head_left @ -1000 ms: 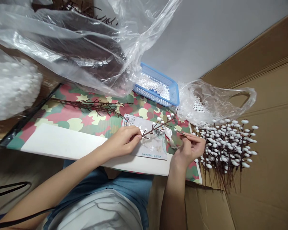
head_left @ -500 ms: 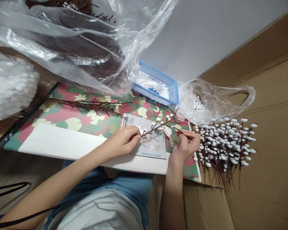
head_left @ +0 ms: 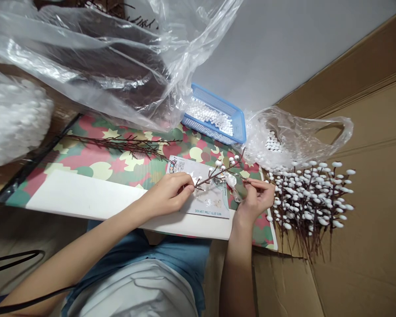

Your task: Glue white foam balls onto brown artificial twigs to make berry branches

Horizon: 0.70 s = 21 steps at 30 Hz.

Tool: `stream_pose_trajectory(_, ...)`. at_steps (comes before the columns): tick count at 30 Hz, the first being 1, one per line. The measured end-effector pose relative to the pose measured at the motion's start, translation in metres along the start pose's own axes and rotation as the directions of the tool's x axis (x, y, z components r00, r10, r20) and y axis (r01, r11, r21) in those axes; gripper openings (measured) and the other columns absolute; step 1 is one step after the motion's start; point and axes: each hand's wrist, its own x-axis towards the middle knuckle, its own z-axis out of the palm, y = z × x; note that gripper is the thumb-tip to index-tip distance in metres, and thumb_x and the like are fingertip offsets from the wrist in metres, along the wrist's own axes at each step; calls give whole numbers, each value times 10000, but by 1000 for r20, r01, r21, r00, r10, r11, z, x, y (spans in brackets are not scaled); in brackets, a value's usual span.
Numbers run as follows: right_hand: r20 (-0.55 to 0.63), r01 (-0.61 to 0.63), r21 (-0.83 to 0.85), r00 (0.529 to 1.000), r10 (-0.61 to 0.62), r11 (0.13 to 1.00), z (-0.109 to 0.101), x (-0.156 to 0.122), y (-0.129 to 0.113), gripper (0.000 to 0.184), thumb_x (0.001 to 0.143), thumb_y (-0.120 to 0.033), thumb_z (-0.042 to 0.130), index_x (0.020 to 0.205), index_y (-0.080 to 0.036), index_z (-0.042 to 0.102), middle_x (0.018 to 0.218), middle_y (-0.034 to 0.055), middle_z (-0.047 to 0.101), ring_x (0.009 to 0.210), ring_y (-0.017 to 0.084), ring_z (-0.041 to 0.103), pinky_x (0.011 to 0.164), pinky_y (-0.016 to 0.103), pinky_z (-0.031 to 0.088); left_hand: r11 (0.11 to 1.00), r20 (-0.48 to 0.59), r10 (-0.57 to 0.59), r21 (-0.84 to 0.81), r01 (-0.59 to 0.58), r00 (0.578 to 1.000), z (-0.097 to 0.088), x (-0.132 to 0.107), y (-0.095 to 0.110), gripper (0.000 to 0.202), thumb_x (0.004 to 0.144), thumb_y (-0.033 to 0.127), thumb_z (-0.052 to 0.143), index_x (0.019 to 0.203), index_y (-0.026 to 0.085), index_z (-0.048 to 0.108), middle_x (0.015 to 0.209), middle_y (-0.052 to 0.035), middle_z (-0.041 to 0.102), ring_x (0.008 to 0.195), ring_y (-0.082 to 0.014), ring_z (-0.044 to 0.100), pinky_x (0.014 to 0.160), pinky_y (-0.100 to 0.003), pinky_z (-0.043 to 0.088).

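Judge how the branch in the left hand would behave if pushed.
The branch is likely fairly stiff: it juts out from the left hand without visible sag. It is probably light, being so slender. Its white berries may snag, since they stick out sideways.

Passage over white strip [head_left: 86, 193] between twig bundle [head_left: 127, 143] and left forearm [head_left: 115, 233].

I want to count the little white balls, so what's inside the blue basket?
Inside the blue mesh basket is a pile of small white balls. They hide the bottom beneath them, so whatever lies under the top layer can't be seen.
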Motion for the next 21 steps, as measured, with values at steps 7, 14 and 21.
stream_pose_trajectory(7,-20,3,4,1000,-3,1000,-1,1,-4,110,646,-123,621,684,-200,553,734,-20,599,721,161,607,707,345,500,1000,9,-5,5,5,1000,0,0,0,187,901,151,442,761,150,566,706,-6,579,674,-132,533,644,-236,368)
stream_pose_trajectory(14,16,19,-42,1000,-18,999,-1,0,-2,98,668,-147,610,699,-206,539,756,-12,592,756,178,607,725,371,512,1000,19,-13,-6,13,1000,0,-1,0,189,902,164,436,769,153,570,714,-8,582,678,-136,537,647,-241,375)
stream_pose_trajectory(21,27,37,-52,999,-36,998,-2,-1,-3,102,658,-123,610,687,-197,547,742,-18,590,741,165,609,730,351,507,1000,20,-14,-1,14,1000,0,0,-1,194,905,168,431,775,158,573,713,-6,582,678,-137,538,645,-243,375)
